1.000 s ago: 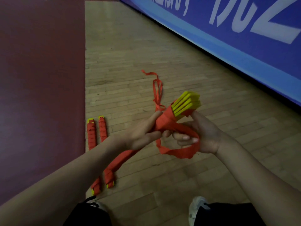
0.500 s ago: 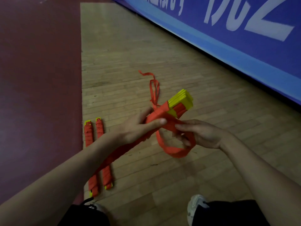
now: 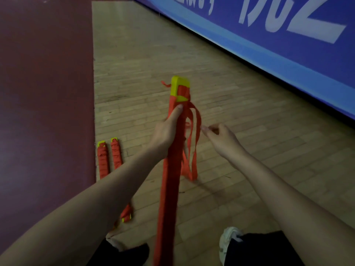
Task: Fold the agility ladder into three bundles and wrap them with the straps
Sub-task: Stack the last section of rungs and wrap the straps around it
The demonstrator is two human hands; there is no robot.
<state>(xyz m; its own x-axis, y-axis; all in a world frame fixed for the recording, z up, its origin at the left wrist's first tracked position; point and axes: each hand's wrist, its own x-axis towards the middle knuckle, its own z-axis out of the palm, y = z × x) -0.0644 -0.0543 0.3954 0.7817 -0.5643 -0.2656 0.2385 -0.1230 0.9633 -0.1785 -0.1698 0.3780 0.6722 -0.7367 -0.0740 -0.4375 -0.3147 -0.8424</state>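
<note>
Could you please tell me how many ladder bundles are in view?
3. Two floor bundles lie side by side at left, partly behind the forearm; the held bundle is gripped by the left hand.

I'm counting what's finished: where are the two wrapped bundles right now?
In the head view, the two wrapped bundles lie side by side on the wooden floor, left of the left hand, right beside the dark red floor area.

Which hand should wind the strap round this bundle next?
Right. The right hand already pinches the loose strap beside the bundle; the left hand grips the bundle, steadying it.
</note>
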